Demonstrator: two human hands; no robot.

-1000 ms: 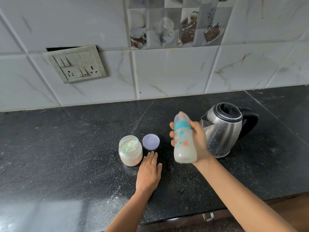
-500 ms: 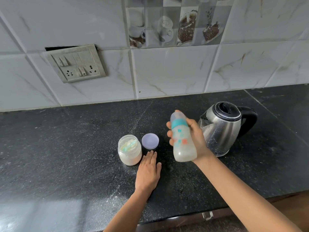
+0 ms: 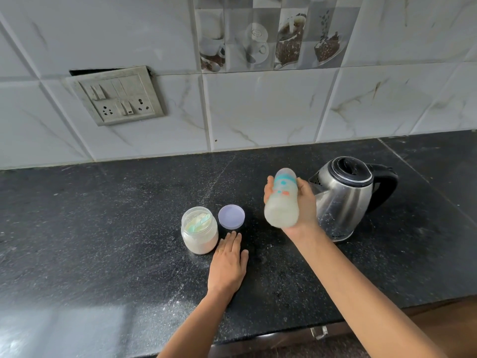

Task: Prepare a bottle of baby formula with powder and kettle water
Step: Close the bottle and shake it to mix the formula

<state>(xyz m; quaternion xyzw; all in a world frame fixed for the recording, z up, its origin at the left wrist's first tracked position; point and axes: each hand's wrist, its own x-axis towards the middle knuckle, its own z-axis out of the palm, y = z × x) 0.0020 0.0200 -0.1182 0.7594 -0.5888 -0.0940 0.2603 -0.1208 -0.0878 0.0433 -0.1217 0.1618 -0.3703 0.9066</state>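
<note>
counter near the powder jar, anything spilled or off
Yes: pale powder dusts the black counter around the left hand, near the open powder jar. On the wall, the switch plate sits crooked, a dark gap above it.

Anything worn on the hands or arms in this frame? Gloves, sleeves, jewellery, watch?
No gloves on the left hand or right hand. Both forearms are bare as far as the frame shows, no sleeve, watch or bracelet in view. Only item: a thin gold-coloured ring on a left-hand finger.

Speckled black counter, lilac lid, perhaps teal-printed milky bottle.
</note>
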